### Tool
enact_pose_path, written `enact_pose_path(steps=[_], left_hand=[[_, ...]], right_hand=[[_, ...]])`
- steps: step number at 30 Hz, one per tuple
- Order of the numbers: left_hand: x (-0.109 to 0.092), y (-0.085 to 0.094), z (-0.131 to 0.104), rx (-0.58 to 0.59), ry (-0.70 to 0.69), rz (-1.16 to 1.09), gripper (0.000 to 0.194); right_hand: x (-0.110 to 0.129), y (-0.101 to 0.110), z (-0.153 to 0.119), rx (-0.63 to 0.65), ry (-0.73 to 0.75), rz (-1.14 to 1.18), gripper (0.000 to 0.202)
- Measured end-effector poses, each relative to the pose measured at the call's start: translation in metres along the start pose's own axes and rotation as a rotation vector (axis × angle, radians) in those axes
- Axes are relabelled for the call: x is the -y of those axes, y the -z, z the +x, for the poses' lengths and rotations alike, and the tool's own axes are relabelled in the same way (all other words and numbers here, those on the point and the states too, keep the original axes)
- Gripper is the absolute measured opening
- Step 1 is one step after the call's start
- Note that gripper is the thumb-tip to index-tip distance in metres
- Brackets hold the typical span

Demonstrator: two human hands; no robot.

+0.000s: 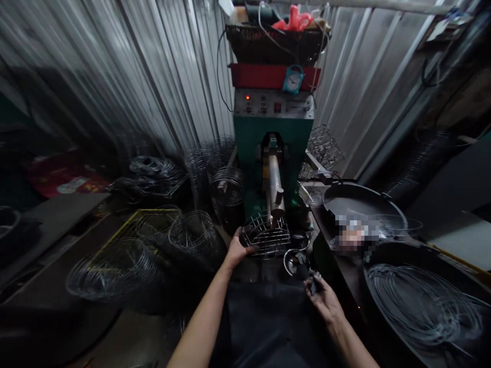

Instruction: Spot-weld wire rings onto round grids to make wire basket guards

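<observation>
My left hand (237, 251) is closed on the left side of a round wire basket (270, 240), which has a grid of metal rods. The basket sits under the tip of the machine's thick metal arm (275, 184). Whether they touch I cannot tell. Lower right, my right hand (324, 297) has its fingers curled around several small metal pieces (315, 284), too small and blurred to name. Just beyond it is a small round metal dish (294, 261), partly covered by a dark shape.
A green machine (245, 138) with a lit red lamp stands ahead, a blue clock (293, 80) hanging on it. Stacked wire rings (115, 266) crowd the left side. On the right are a black pan (364, 197) and another pan holding coiled wire hoops (425, 301).
</observation>
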State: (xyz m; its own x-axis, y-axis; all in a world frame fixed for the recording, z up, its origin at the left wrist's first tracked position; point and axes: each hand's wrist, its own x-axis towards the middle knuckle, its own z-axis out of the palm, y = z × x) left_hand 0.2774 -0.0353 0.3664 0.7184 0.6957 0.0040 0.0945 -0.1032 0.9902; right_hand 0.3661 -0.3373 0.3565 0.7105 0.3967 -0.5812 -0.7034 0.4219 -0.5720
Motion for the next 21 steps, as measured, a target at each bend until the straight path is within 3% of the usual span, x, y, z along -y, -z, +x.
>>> enact_pose_path(steps=[2,5,10,13,15,18,21], left_hand=[[0.007,-0.007,-0.001,-0.008,0.033,-0.176,0.106],[0.002,-0.010,-0.005,-0.026,0.054,-0.336,0.102],[-0.013,0.006,-0.036,0.093,0.021,-0.334,0.100],[-0.016,0.011,-0.061,0.197,-0.012,-0.219,0.098],[-0.019,0.010,-0.073,0.204,-0.085,-0.077,0.095],[-0.029,0.006,-0.081,0.118,-0.228,0.228,0.092],[-0.046,0.005,-0.083,0.015,-0.320,0.509,0.089]], right_hand=[[0.005,-0.009,0.000,0.052,-0.049,0.019,0.015],[0.009,-0.018,-0.004,0.084,-0.041,0.028,0.015],[0.006,-0.012,-0.018,0.022,0.099,0.007,0.027],[0.003,-0.005,-0.022,0.000,0.080,-0.012,0.030],[0.001,-0.005,-0.022,0.008,0.134,-0.079,0.030],[-0.004,-0.005,-0.021,-0.004,0.325,-0.320,0.033],[-0.011,0.006,-0.019,0.017,0.549,-0.715,0.029]])
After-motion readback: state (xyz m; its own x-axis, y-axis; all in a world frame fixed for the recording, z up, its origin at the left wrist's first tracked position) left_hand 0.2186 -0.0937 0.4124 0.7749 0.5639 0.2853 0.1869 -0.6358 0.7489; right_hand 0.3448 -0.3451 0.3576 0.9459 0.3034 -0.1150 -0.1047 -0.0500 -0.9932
